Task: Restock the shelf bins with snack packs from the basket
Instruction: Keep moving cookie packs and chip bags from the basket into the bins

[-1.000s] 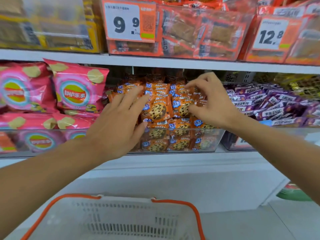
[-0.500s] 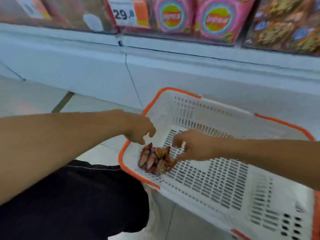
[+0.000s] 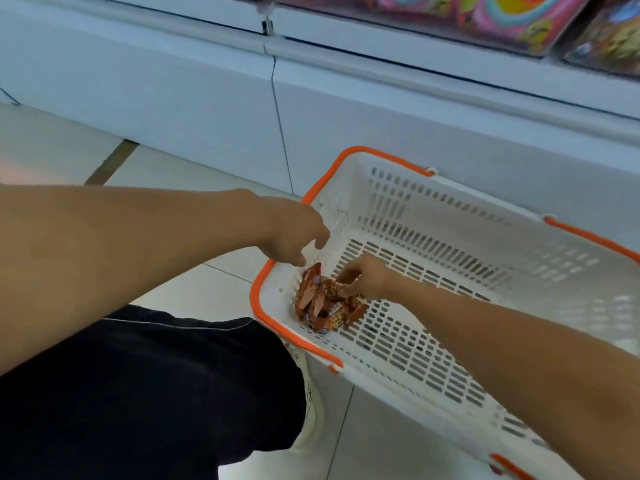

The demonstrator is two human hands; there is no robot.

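A white plastic basket [image 3: 450,216] with an orange rim stands on the floor below the shelf. Several small orange-brown snack packs [image 3: 317,306] lie heaped in its near left corner. My right hand [image 3: 367,278] reaches in from the right, and its curled fingers pinch the top of the heap. My left hand [image 3: 294,237] hovers just above the packs at the basket's left rim, fingers pointing down and holding nothing. The rest of the basket floor is bare.
The white shelf base [image 3: 207,98] runs along behind the basket. Pink chip bags [image 3: 502,15] and other packs sit in bins at the top edge. My knee in dark trousers [image 3: 138,393] fills the lower left, over pale floor tiles [image 3: 52,150].
A second ago both hands were arranging cookie packs in the shelf bin. The view has dropped to the basket, and both hands have come down onto the heap of packs.
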